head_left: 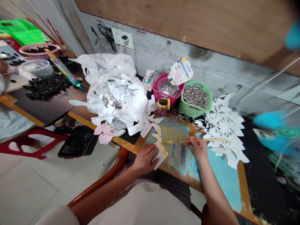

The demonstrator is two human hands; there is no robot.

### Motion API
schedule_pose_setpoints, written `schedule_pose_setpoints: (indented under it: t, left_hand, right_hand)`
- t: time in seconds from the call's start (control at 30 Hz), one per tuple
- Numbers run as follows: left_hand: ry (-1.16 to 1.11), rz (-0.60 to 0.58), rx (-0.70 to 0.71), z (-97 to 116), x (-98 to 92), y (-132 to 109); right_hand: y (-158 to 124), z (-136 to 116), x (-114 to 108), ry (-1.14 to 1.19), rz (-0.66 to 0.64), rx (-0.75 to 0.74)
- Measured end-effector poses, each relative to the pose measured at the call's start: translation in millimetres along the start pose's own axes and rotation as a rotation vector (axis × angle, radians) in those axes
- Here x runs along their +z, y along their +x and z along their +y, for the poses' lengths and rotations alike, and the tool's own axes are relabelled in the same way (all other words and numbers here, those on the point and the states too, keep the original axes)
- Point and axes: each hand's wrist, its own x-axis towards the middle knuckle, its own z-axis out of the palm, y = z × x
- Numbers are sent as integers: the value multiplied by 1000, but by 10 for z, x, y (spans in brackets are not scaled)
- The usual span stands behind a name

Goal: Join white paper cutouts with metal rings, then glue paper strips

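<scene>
My right hand [198, 148] pinches a thin wooden stick [182, 141] that lies level above the table, its tip pointing left. My left hand [144, 159] rests on a white paper cutout with a scalloped edge [159, 147], its fingers lying flat against the paper. A large stack of similar cutouts [225, 131] lies to the right of my right hand. A heap of cut white paper [117, 100] sits beyond both hands on a clear plastic bag.
Beyond my hands stand a glue jar [162, 106], a pink basket [164, 93], and a green basket of metal rings [195, 98]. Loose rings [174, 118] lie on the table. A co-worker's hand [3, 66] shows at far left beside dark beads [47, 87]. A blurred blue fan [278, 132] stands right.
</scene>
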Motion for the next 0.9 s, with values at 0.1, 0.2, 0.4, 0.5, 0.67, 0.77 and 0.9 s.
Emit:
schedule_pose_setpoints:
  t: [0.1, 0.2, 0.4, 0.5, 0.67, 0.77, 0.9]
  left_hand:
    - [2, -1, 4, -3, -3, 6]
    - [3, -3, 6, -9, 4, 6]
    - [0, -8, 10, -20, 16, -7]
    - [0, -6, 10, -20, 15, -7]
    - [6, -17, 14, -12, -2, 7]
    - [9, -34, 24, 0, -44, 12]
    - [5, -90, 27, 1, -119, 18]
  right_hand:
    - [91, 10, 85, 23, 9, -9]
    - [153, 24, 142, 25, -28, 10]
    - [264, 57, 228, 24, -7, -8]
    - [323, 59, 273, 14, -32, -4]
    - [400, 65, 288, 16, -19, -29]
    - [418, 75, 249, 22, -40, -20]
    - [425, 71, 213, 21, -68, -7]
